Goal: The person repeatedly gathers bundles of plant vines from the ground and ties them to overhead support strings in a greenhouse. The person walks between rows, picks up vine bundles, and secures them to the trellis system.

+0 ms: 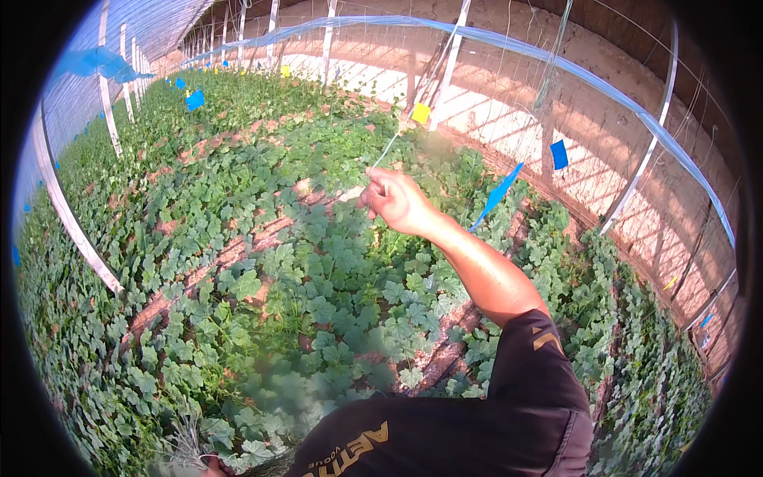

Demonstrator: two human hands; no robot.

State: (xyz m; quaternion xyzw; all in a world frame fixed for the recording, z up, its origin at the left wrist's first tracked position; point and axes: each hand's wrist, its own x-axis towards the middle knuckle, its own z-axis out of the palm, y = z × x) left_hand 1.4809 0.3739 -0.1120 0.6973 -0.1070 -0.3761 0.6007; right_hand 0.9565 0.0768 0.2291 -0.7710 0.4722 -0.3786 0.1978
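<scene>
Stretched out over the plants, my right hand [390,200] pinches a thin pale string [386,152] between thumb and fingers. The string runs up and away from the fingertips, and where it ends is hard to tell. At the lower left edge, part of my left hand [216,468] shows, closed around a bundle of loose grey-green strings [189,440]. Most of that hand is cut off by the picture's rim. Broad-leaved green vine plants [334,280], which look like cucumber, spread low beneath both hands.
White posts [450,65] stand along the earthen wall [512,83], and more posts [71,220] rise at left. Blue sticky cards [559,155] and a yellow one [421,113] hang among the plants. A rolled blue plastic film [506,40] crosses overhead. Bare soil strips [208,271] separate the rows.
</scene>
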